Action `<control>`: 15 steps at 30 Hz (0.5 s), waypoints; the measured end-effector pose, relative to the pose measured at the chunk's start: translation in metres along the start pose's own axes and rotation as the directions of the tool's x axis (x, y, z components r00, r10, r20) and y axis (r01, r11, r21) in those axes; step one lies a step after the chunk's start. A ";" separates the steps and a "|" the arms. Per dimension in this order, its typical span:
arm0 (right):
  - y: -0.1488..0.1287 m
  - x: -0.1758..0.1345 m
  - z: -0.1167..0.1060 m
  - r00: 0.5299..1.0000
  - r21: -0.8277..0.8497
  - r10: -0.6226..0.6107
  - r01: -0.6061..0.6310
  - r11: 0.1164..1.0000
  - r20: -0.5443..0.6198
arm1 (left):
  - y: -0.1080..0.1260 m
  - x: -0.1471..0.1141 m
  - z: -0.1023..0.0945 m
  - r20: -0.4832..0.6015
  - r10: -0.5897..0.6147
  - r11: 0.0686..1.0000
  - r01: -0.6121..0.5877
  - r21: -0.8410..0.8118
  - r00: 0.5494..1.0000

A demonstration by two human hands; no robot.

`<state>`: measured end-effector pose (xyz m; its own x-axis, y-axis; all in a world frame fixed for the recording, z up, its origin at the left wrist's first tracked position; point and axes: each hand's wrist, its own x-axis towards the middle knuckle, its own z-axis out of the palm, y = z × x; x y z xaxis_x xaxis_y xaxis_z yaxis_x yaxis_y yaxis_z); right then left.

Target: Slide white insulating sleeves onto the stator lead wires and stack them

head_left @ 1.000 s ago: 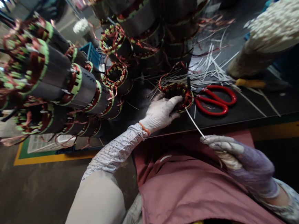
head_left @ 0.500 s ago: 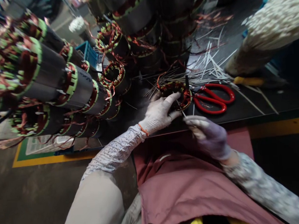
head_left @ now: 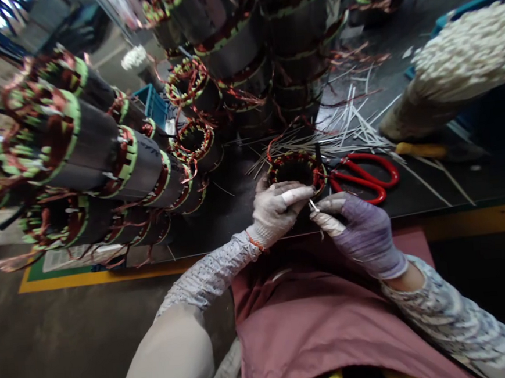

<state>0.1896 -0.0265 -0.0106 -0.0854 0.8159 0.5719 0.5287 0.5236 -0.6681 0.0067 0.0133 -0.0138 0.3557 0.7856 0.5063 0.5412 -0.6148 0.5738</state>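
A small stator with copper windings stands on the dark workbench near its front edge. My left hand, in a white glove, rests on the stator's near side with its fingers curled against the winding. My right hand, in a purple glove, is right beside it and pinches a thin white tie strip at the stator's near edge. The fingertips of both hands almost meet there. Most of the strip is hidden by the fingers.
Red-handled scissors lie just right of the stator. Loose white strips are scattered behind it. Several large stators are stacked at left and at the back. A bundle of white strips lies at right. A pink apron covers my lap.
My right hand has come up from my lap to the stator with the white strip. My left hand has slid slightly toward me on the stator's near side.
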 end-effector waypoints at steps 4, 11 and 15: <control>0.005 0.005 0.006 0.999 -0.065 0.001 0.001 0.998 0.033 | -0.001 -0.002 0.003 -0.004 -0.002 1.000 0.002 0.011 1.000; -0.003 0.000 0.003 0.990 -0.101 0.135 -0.129 0.986 0.051 | -0.001 -0.004 0.003 -0.001 0.027 0.998 -0.026 0.056 1.000; 0.012 0.000 0.015 0.993 -0.205 0.091 -0.074 0.976 0.076 | -0.002 -0.003 0.002 0.035 0.029 0.996 -0.032 0.085 0.999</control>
<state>0.1831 -0.0163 -0.0255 -0.1011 0.8764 0.4708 0.6955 0.4007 -0.5965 0.0060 0.0122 -0.0174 0.3977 0.7692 0.5002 0.5921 -0.6316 0.5005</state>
